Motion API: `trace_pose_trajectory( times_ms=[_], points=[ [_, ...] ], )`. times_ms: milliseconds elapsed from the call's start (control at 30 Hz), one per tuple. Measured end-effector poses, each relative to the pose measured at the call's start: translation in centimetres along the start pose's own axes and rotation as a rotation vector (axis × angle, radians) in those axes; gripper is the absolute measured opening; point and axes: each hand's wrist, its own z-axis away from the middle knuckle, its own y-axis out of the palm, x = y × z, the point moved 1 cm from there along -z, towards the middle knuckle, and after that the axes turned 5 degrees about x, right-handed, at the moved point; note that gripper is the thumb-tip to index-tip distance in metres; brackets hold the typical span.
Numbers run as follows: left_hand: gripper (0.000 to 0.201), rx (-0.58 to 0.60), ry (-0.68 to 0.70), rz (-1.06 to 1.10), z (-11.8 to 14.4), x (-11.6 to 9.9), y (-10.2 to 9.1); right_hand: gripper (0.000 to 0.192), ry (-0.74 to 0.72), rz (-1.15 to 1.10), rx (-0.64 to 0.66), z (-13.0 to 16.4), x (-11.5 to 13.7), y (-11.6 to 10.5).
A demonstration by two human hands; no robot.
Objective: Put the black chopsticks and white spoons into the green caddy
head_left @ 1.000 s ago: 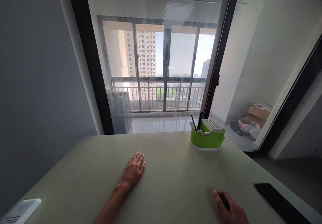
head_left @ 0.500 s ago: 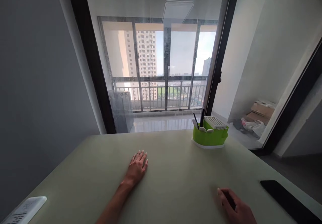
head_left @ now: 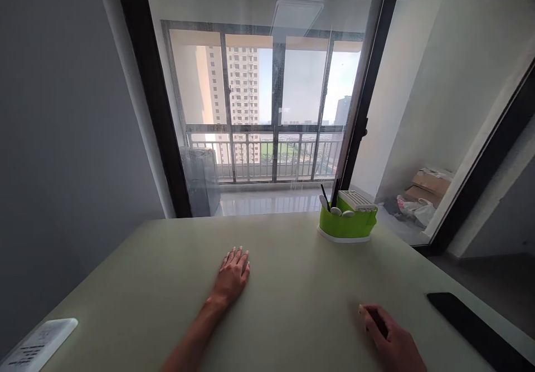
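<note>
My left hand (head_left: 232, 279) lies palm down on the pale green tabletop (head_left: 292, 288), left of the middle, its fingers stretched out and slightly spread. Nothing shows beneath it. At the lower right my right hand (head_left: 387, 333) is curled low over the table, thumb and fingers drawn together around a dark hollow. Whatever its fingertips may hold is hidden. Right of that hand lies a long black flat object (head_left: 463, 322). Farther back stands a green cutlery holder (head_left: 346, 227) with a white base, apart from both hands.
White spoons (head_left: 335, 211) and dark utensils stand in the holder. A white object with dark printing (head_left: 39, 344) lies at the near left. Beyond the far edge is a dark-framed glass sliding door (head_left: 359, 132). Cardboard and bags (head_left: 426, 194) rest on the floor to the right.
The view has shifted slightly. My left hand appears a little farther right, still flat on the table. My right hand keeps its curled shape, and the objects stay put.
</note>
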Motion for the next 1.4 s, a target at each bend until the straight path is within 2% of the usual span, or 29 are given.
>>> trace_pose_trajectory(
  times_ms=[200,367,600,1400],
  points=[
    [0.05,-0.011,-0.002,0.015,-0.2,0.1,0.1,0.053,-0.018,0.047,0.019,-0.3,-0.1,0.0],
    [0.05,-0.015,0.011,0.001,-0.4,0.2,0.3,0.053,-0.047,0.08,0.09,-0.6,-0.4,-0.1],
    [0.05,0.0,0.005,-0.03,-0.3,0.0,0.1,0.048,-0.118,0.106,0.09,-0.4,-0.8,0.1],
    [0.049,0.039,-0.006,-0.023,0.1,-0.7,-0.8,0.047,-0.109,0.112,0.107,0.1,0.0,-0.3]
  ],
)
